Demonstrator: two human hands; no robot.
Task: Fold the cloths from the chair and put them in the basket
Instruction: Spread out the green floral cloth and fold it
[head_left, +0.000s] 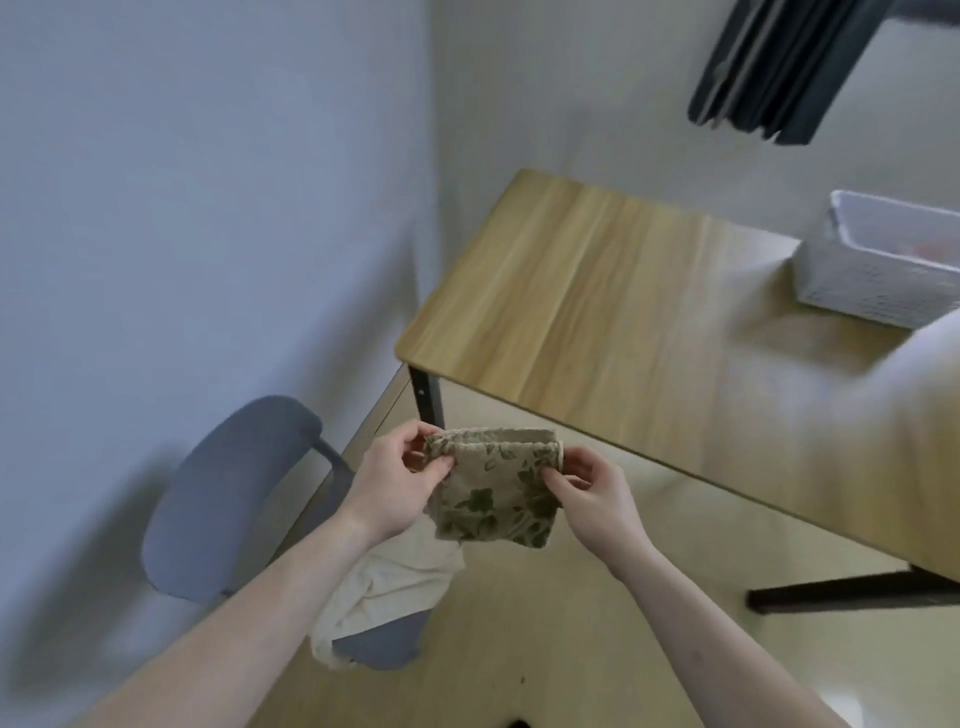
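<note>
Both hands are up in front of the body, holding a folded cloth (496, 491) (tan, green leaf print) in the air, over the floor between the chair (228, 493) and the counter (597, 312). Left hand (397, 483): fingers curled, pinching the cloth's upper left corner. Right hand (597, 499): fingers curled, pinching the upper right corner at the folded edge. The cloth hangs below the grip, roughly square, with the fold along the top.

A white cloth (395, 587) lies crumpled on the chair seat, part of it draped over the front edge, partly hidden by the left forearm. The chair is grey and stands by the wall.

A white basket (852, 280) sits on the counter at far right, well apart from the hands. Contents are blurred; something reddish inside, can't tell what.
</note>
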